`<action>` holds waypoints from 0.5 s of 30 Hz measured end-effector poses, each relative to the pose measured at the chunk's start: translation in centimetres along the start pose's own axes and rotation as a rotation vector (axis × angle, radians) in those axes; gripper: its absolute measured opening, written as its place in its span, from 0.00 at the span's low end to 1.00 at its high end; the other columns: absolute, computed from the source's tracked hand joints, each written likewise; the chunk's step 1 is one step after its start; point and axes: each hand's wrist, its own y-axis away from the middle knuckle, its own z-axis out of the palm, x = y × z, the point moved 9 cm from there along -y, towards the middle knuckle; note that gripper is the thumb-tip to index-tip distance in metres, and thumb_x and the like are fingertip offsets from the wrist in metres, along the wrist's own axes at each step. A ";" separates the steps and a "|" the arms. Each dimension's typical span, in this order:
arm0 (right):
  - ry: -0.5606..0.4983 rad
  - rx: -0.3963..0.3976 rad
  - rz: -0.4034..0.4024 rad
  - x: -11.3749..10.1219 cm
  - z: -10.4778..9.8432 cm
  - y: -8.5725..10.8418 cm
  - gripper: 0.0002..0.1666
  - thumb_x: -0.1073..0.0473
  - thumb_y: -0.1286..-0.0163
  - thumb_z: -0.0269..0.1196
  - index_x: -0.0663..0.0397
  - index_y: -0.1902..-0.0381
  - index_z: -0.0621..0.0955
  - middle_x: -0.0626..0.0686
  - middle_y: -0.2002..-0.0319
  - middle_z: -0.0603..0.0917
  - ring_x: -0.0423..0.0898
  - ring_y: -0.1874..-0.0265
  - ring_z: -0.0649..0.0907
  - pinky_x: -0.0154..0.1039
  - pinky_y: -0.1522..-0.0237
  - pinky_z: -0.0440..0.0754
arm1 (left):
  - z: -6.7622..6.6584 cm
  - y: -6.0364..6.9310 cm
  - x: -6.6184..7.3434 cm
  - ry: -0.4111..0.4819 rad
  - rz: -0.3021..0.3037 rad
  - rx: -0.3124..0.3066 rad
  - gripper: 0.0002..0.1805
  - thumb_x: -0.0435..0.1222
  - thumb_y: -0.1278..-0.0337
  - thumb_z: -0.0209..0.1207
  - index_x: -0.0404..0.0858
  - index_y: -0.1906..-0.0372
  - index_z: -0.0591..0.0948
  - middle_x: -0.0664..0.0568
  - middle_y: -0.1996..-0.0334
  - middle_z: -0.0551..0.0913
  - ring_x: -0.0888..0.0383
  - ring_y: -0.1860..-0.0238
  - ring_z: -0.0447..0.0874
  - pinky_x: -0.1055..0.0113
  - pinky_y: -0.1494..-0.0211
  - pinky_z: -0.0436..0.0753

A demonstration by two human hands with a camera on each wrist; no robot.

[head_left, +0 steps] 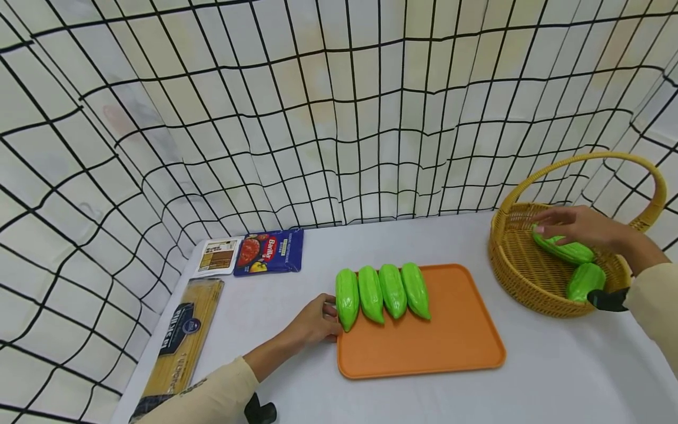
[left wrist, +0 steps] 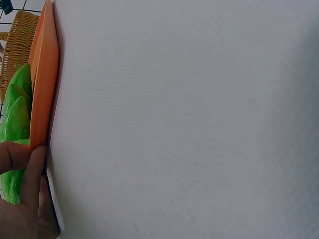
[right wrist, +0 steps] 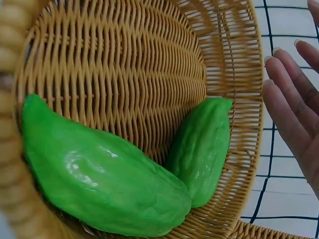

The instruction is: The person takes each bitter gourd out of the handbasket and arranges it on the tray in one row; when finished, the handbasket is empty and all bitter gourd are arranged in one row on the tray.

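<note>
My left hand [head_left: 316, 323] pinches the near-left rim of an orange tray [head_left: 424, 350], thumb and finger at its edge in the left wrist view. Several shiny green gourds [head_left: 346, 299] lie side by side along the tray's back left; the leftmost is right beside my fingers. Over a wicker basket [head_left: 508, 285] at the right, my right hand [head_left: 580, 227] hovers with nothing in it. Two more gourds lie inside: a large gourd [right wrist: 107, 174] and a smaller gourd [right wrist: 202, 149]. The right wrist view shows the fingers [right wrist: 289, 99] extended, apart from both.
The basket's tall handle [head_left: 582, 156] arches over its opening. On the table's left lie a pasta pack [head_left: 180, 335], a blue Barilla pouch [head_left: 269, 252] and a white-and-brown packet [head_left: 217, 257]. Black netting [head_left: 371, 118] over white cloth borders the back and left.
</note>
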 end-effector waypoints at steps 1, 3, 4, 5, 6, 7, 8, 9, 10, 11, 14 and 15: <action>0.007 0.000 0.012 0.3 -0.1 -0.3 0.37 0.43 0.24 0.57 0.63 0.29 0.67 0.69 0.36 0.73 0.49 0.46 0.82 0.48 0.51 0.89 | 0.0 0.0 0.0 -0.003 -0.002 0.000 0.38 0.25 0.55 0.68 0.27 0.34 0.67 0.40 0.53 0.75 0.53 0.61 0.82 0.62 0.61 0.90; 0.011 -0.005 0.031 0.9 -0.1 -0.7 0.40 0.41 0.24 0.56 0.65 0.29 0.66 0.72 0.35 0.71 0.61 0.43 0.80 0.51 0.50 0.88 | -0.1 0.0 0.0 -0.009 -0.004 0.002 0.38 0.25 0.55 0.68 0.27 0.34 0.67 0.41 0.53 0.75 0.53 0.61 0.81 0.62 0.61 0.90; 0.011 -0.006 0.043 1.2 -0.1 -0.9 0.41 0.40 0.24 0.55 0.65 0.28 0.65 0.72 0.35 0.71 0.64 0.42 0.79 0.52 0.49 0.87 | -0.1 0.0 -0.1 -0.010 -0.005 0.003 0.38 0.25 0.55 0.68 0.27 0.34 0.67 0.41 0.53 0.75 0.53 0.61 0.81 0.62 0.61 0.90; 0.012 -0.008 0.053 1.5 -0.2 -1.1 0.42 0.39 0.24 0.55 0.65 0.28 0.65 0.73 0.35 0.70 0.65 0.42 0.79 0.53 0.48 0.87 | -0.1 0.0 -0.1 -0.012 -0.006 0.005 0.38 0.25 0.55 0.68 0.27 0.34 0.67 0.41 0.53 0.75 0.53 0.61 0.81 0.62 0.61 0.90; 0.010 -0.011 0.057 1.8 -0.2 -1.3 0.42 0.38 0.25 0.55 0.65 0.28 0.65 0.73 0.34 0.70 0.67 0.41 0.78 0.54 0.48 0.87 | -0.2 0.0 -0.1 -0.014 -0.007 0.006 0.39 0.25 0.55 0.68 0.27 0.34 0.67 0.41 0.53 0.75 0.53 0.61 0.81 0.62 0.61 0.90; 0.012 -0.011 0.065 2.0 -0.2 -1.4 0.42 0.38 0.25 0.54 0.65 0.28 0.65 0.74 0.34 0.69 0.67 0.41 0.78 0.55 0.48 0.86 | -0.2 0.0 -0.1 -0.015 -0.009 0.007 0.39 0.25 0.55 0.68 0.27 0.34 0.67 0.41 0.53 0.75 0.54 0.61 0.81 0.63 0.61 0.90; 0.016 -0.013 0.070 2.2 -0.2 -1.6 0.43 0.37 0.25 0.54 0.65 0.28 0.64 0.74 0.34 0.69 0.69 0.42 0.78 0.57 0.48 0.86 | -0.2 0.0 0.0 -0.018 -0.009 0.009 0.39 0.25 0.55 0.68 0.27 0.34 0.67 0.41 0.53 0.76 0.54 0.61 0.81 0.63 0.61 0.90; 0.024 -0.013 0.079 2.4 -0.2 -1.7 0.44 0.36 0.25 0.54 0.65 0.28 0.64 0.75 0.34 0.68 0.70 0.42 0.78 0.58 0.47 0.85 | -0.2 0.0 0.0 -0.019 -0.010 0.010 0.39 0.25 0.55 0.67 0.27 0.34 0.67 0.41 0.53 0.76 0.54 0.61 0.81 0.63 0.61 0.90; 0.026 -0.014 0.086 2.7 -0.2 -1.8 0.44 0.36 0.25 0.53 0.66 0.28 0.64 0.76 0.34 0.68 0.71 0.42 0.77 0.60 0.46 0.84 | -0.2 0.0 0.1 -0.018 -0.011 0.011 0.39 0.25 0.55 0.67 0.27 0.34 0.66 0.41 0.53 0.76 0.54 0.61 0.81 0.63 0.61 0.90; 0.027 -0.013 0.099 3.0 -0.2 -1.9 0.45 0.35 0.25 0.54 0.67 0.28 0.63 0.77 0.33 0.66 0.72 0.41 0.76 0.62 0.45 0.82 | -0.2 0.1 0.1 -0.019 -0.013 0.011 0.39 0.25 0.55 0.67 0.27 0.34 0.66 0.41 0.53 0.76 0.54 0.61 0.82 0.63 0.61 0.90; 0.044 -0.002 0.129 3.6 -0.2 -2.2 0.49 0.33 0.26 0.54 0.68 0.28 0.61 0.80 0.33 0.64 0.76 0.39 0.70 0.70 0.43 0.76 | -0.2 0.1 0.2 -0.018 -0.015 0.010 0.39 0.24 0.54 0.67 0.27 0.34 0.66 0.41 0.53 0.76 0.54 0.61 0.82 0.63 0.61 0.90; 0.046 0.003 0.135 3.8 -0.2 -2.3 0.49 0.33 0.27 0.54 0.69 0.28 0.61 0.80 0.33 0.63 0.77 0.38 0.68 0.72 0.42 0.73 | -0.2 0.1 0.2 -0.014 -0.016 0.009 0.39 0.24 0.54 0.67 0.27 0.34 0.66 0.41 0.54 0.76 0.54 0.61 0.81 0.63 0.61 0.90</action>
